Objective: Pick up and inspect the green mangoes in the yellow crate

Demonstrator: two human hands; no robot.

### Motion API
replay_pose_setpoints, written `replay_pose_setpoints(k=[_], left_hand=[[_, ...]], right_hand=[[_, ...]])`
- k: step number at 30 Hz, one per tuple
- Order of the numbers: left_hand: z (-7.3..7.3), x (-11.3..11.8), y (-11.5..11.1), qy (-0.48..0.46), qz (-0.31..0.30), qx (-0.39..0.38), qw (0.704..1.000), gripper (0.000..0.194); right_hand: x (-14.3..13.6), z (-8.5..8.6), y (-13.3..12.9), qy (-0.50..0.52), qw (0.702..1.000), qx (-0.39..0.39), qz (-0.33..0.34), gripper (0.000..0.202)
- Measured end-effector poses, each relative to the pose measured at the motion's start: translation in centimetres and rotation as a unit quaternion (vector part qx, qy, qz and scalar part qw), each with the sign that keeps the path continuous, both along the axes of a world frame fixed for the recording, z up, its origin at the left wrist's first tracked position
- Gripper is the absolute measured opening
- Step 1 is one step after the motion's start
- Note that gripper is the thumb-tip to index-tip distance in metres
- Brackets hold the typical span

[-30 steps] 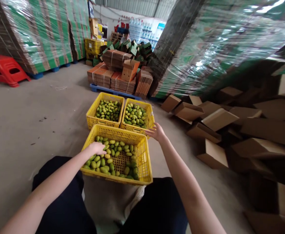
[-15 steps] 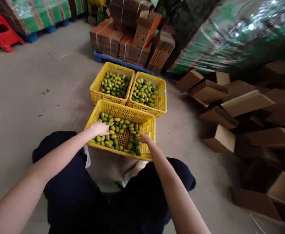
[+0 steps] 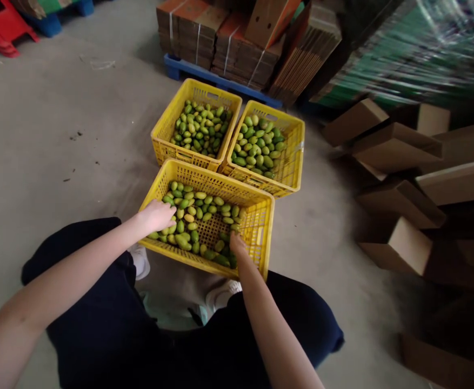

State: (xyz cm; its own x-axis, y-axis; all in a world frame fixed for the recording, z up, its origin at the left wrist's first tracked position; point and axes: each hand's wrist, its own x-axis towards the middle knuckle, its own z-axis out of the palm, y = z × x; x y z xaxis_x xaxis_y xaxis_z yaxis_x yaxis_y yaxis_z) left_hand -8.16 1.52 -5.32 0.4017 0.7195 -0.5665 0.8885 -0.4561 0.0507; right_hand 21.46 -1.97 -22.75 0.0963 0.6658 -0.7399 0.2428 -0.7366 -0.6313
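Small green and yellow mangoes (image 3: 192, 219) lie in the near yellow plastic crate (image 3: 208, 174), mostly along its left, back and front sides. Bare mesh floor shows in the middle. My left hand (image 3: 159, 214) reaches over the left side, back up, with its fingers stretched out low over the mangoes. Whether it touches one is hard to see. Inside the right part of the crate, my right hand (image 3: 237, 244) points down with its fingers curled against a mango (image 3: 235, 228); its far fingers are hidden.
Two more yellow crates, one left (image 3: 196, 85) and one right (image 3: 299, 146), hold mangoes behind the near one. Flattened cartons (image 3: 194, 32) are stacked on a blue pallet (image 3: 216, 81). Open cardboard boxes (image 3: 399, 146) crowd the right, and a red stool (image 3: 1, 27) stands far left.
The view has tilted down and come closer to the crates. My left hand has drawn slightly left over the mangoes, and my right hand sits a little lower within the crate.
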Motion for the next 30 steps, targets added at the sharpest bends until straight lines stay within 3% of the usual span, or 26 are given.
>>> replay_pose_setpoints(k=[4, 7, 12, 16, 19, 21, 23, 24, 26, 27, 30], left_hand=[[0.8, 1.1, 0.6, 0.002, -0.018, -0.001, 1.0, 0.041], [0.8, 1.9, 0.9, -0.008, -0.025, -0.003, 1.0, 0.044], [1.6, 3.4, 1.0, -0.079, -0.03, 0.043, 0.996, 0.066], [3.7, 4.7, 0.9, -0.162, -0.042, 0.101, 0.981, 0.056], [4.6, 4.9, 1.1, -0.188, -0.055, 0.099, 0.976, 0.055], [4.8, 4.6, 1.2, -0.178, -0.07, 0.093, 0.977, 0.056], [4.7, 3.8, 1.3, -0.159, -0.08, 0.097, 0.979, 0.056], [4.6, 3.4, 1.4, -0.149, -0.081, 0.1, 0.98, 0.056], [4.4, 2.6, 1.6, -0.129, -0.078, 0.1, 0.984, 0.055], [4.3, 2.3, 1.6, -0.117, -0.077, 0.095, 0.986, 0.055], [3.9, 1.8, 1.6, -0.076, -0.078, 0.063, 0.992, 0.053]], right_hand=[[-2.0, 0.3, 0.7, -0.036, 0.998, -0.031, 0.04, 0.027], [-4.6, 1.8, 2.6, -0.003, 0.995, -0.036, 0.088, 0.02], [-8.7, 7.6, 5.6, 0.127, 0.981, -0.001, 0.146, 0.024], [-9.1, 13.1, 4.4, 0.312, 0.943, 0.104, 0.058, 0.014], [-7.9, 15.1, 3.4, 0.364, 0.927, 0.089, 0.032, 0.014], [-6.8, 14.5, 3.7, 0.371, 0.925, 0.041, 0.066, 0.022], [-5.6, 12.5, 4.5, 0.329, 0.939, -0.014, 0.102, 0.033], [-4.9, 11.1, 4.9, 0.275, 0.954, -0.031, 0.113, 0.035], [-3.5, 8.1, 5.1, 0.041, 0.992, -0.017, 0.115, 0.028], [-2.9, 6.6, 4.8, -0.017, 0.994, -0.01, 0.105, 0.022], [-1.0, 3.1, 2.5, -0.076, 0.992, -0.007, 0.097, 0.019]])
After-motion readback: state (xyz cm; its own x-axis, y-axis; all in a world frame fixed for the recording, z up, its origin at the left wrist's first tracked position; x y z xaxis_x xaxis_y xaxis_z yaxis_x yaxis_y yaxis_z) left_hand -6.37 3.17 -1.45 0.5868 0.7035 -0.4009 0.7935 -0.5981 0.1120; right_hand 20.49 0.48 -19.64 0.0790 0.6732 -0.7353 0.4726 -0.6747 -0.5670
